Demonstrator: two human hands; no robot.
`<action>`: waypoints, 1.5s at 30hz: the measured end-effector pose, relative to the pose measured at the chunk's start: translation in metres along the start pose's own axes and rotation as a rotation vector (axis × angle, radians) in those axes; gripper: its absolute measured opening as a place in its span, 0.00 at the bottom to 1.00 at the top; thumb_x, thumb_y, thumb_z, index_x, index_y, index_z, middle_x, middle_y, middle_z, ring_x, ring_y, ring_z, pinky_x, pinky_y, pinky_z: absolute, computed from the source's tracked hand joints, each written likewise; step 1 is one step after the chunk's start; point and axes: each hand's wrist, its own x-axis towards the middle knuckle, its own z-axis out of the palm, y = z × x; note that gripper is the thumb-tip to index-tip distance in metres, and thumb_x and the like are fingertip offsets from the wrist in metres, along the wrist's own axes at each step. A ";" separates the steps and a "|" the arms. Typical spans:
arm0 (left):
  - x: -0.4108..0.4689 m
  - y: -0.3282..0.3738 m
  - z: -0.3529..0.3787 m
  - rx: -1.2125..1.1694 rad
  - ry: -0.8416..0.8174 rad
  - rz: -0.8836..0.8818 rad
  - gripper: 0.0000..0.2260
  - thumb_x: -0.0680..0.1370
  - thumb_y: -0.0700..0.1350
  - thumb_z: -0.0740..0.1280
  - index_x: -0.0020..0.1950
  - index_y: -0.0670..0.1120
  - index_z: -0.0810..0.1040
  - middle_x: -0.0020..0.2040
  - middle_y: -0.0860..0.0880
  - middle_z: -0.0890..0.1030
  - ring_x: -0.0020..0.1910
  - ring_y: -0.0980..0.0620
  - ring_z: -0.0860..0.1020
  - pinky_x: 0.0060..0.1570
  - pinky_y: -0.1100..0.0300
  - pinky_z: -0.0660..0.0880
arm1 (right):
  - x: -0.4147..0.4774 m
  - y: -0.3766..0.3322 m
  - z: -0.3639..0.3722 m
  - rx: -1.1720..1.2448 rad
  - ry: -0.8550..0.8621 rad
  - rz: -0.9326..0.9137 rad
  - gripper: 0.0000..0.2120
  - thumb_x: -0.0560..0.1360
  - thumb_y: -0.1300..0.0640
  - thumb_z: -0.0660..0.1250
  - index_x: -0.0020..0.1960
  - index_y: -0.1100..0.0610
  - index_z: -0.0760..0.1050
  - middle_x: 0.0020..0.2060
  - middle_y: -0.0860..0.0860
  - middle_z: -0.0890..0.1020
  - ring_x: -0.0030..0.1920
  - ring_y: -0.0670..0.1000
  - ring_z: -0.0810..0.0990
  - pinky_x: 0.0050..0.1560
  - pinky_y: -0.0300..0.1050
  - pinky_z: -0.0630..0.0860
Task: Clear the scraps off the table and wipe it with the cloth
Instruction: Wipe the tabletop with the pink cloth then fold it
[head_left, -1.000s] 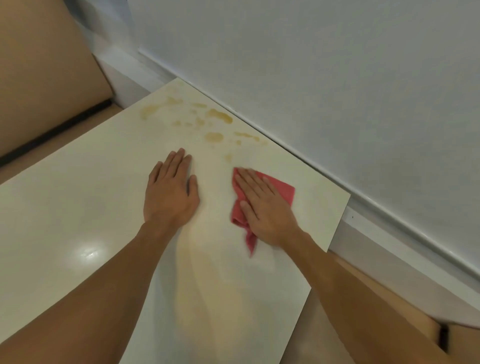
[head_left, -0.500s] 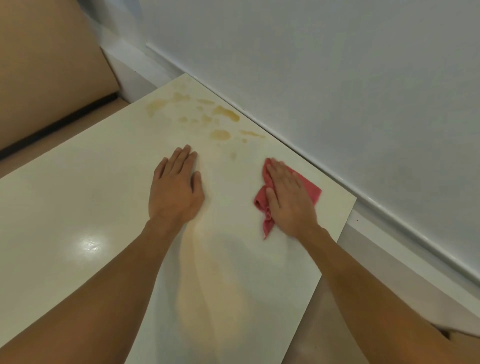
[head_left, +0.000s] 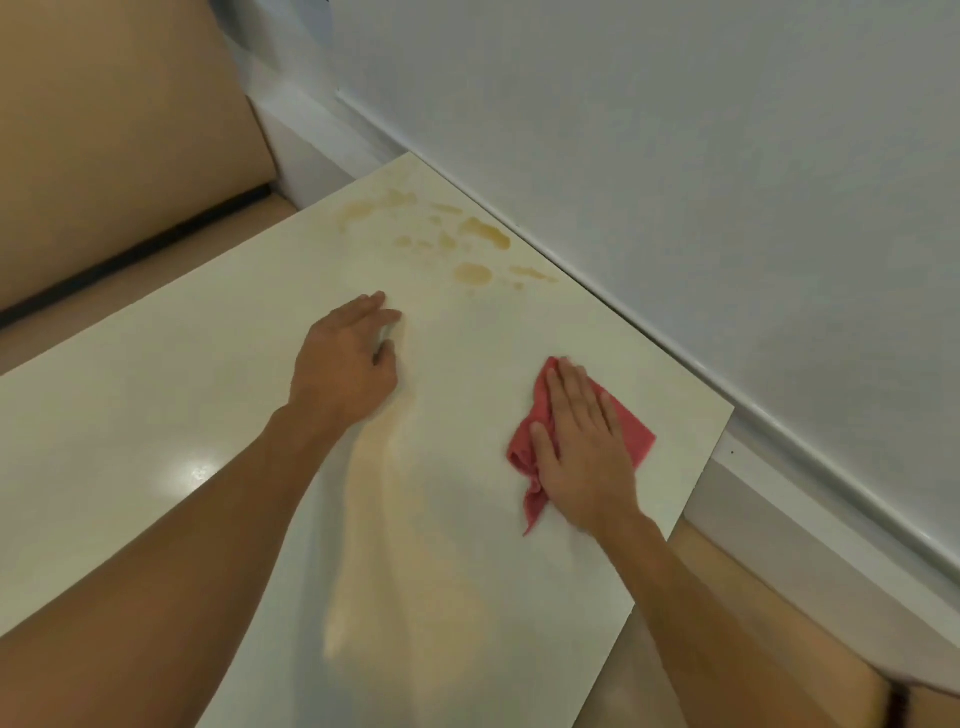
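Head view looks down on a smooth, glossy, cream-white table (head_left: 156, 415) with straight edges and a sharp square corner. A red cloth (head_left: 635, 441) lies crumpled on it close to the right edge. The cloth is soft and matte, bunched into folds on its left side, with one flat pointed corner sticking out to the right and a thin wrinkled tail trailing toward the person. The right hand (head_left: 582, 452) lies flat on top of the cloth, fingers straight and close together, palm pressing it against the tabletop and covering most of its middle. Left of the cloth and well apart from it, the left hand (head_left: 340, 364) rests on the bare surface with its fingers loosely bent, the tips touching the table and nothing held. Beyond the cloth, toward the far corner, sits a scatter of yellow-brown stains (head_left: 472, 273): irregular blotches, one roundish, others long and streaky, flat and dried-looking. Farther left of the cloth a bright spot of glare (head_left: 200, 470) shines on the tabletop. Behind the cloth a plain, matte, pale grey wall (head_left: 675, 156) runs alongside the table, with a white ledge at its foot. Far to the left of the cloth, past the table's edge, stands a tan padded bench (head_left: 104, 130) with a smooth cushion and a dark seam.
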 end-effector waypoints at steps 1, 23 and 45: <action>0.001 -0.002 -0.003 0.006 -0.015 -0.013 0.18 0.79 0.40 0.69 0.70 0.47 0.82 0.76 0.48 0.75 0.76 0.48 0.72 0.76 0.57 0.63 | 0.019 -0.004 0.001 0.006 -0.005 0.125 0.33 0.84 0.43 0.43 0.85 0.55 0.44 0.85 0.49 0.45 0.84 0.48 0.42 0.83 0.54 0.45; 0.030 -0.041 -0.072 -0.217 -0.286 -0.264 0.24 0.79 0.32 0.60 0.68 0.50 0.83 0.71 0.54 0.80 0.73 0.55 0.74 0.72 0.70 0.61 | 0.084 -0.153 0.024 0.036 0.045 -0.046 0.30 0.85 0.47 0.47 0.85 0.56 0.52 0.84 0.52 0.53 0.84 0.53 0.49 0.82 0.56 0.47; 0.008 -0.043 -0.072 -0.347 -0.219 -0.347 0.19 0.82 0.38 0.63 0.70 0.50 0.82 0.73 0.53 0.77 0.75 0.54 0.72 0.71 0.70 0.61 | -0.006 -0.174 0.024 0.056 -0.006 -0.255 0.28 0.86 0.47 0.46 0.85 0.55 0.53 0.84 0.51 0.54 0.84 0.51 0.49 0.82 0.57 0.51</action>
